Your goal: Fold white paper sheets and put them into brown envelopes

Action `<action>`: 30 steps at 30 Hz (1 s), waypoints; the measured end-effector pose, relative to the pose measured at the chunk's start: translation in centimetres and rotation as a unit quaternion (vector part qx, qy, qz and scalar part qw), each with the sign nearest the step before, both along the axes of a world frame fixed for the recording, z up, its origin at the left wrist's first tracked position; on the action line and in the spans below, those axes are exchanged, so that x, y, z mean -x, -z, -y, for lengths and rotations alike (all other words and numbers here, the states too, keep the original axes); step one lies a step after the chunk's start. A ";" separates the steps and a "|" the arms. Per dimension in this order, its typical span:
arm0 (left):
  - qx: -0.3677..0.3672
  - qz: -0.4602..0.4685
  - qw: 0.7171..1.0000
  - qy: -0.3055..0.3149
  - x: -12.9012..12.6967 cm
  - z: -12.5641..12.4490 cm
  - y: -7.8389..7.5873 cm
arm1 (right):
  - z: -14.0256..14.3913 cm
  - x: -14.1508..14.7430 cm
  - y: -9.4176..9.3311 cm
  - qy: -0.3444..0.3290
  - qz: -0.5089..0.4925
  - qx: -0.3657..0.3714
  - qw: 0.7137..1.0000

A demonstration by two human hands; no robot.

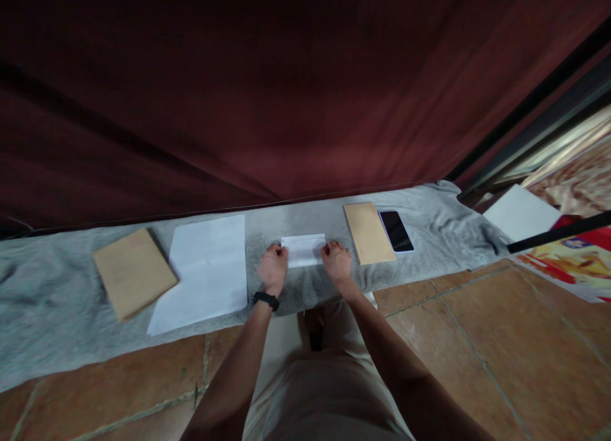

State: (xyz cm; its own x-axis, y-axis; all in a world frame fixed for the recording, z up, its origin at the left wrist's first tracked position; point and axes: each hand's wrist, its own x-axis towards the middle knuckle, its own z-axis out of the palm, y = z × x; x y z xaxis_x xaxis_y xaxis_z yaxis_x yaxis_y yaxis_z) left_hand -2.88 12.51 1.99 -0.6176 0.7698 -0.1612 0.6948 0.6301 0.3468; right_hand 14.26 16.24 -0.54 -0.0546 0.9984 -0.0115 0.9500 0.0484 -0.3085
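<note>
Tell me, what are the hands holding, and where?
The left hand and right hand press on the two short ends of a small folded white paper lying flat on the grey cloth, not lifted.

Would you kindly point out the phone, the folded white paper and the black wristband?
phone [396, 231], head view, middle of its dark screen.
folded white paper [303, 250], head view, its centre.
black wristband [266, 300], head view, strap on the left wrist.

Maroon curtain [286, 97] behind; terracotta tile floor [501, 339].
</note>
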 end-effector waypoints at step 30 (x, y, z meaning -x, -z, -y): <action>0.017 -0.024 0.999 0.031 0.5 -0.7 0.1 | -0.4 0.0 0.5 0.014 0.021 -0.015 1.000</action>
